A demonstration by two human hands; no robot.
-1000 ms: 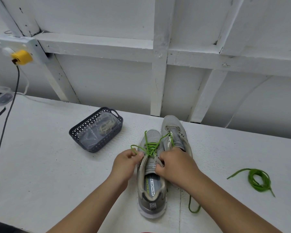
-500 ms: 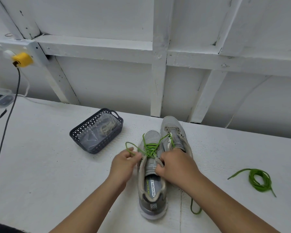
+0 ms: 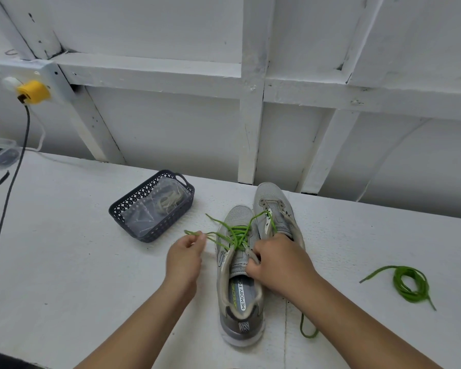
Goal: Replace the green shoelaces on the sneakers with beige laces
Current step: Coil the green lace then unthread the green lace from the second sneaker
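Left of the near sneaker (image 3: pixel 240 283), on the white surface (image 3: pixel 64 262): dark basket (image 3: pixel 123 211) holding beige laces (image 3: pixel 168 201). Left hand (image 3: pixel 184 259), fingers pinching a green lace (image 3: pixel 234 235) pulled out sideways. Right hand (image 3: pixel 280 265), fingers curled, gripping the sneaker's tongue. Well right of it: coiled green lace (image 3: pixel 407 283).

Probably a plain workshop or shed: a white-painted bench (image 3: pixel 64 262) against a white timber-framed wall (image 3: pixel 250 129), with a yellow plug (image 3: pixel 33 91) socketed far left of the hands.
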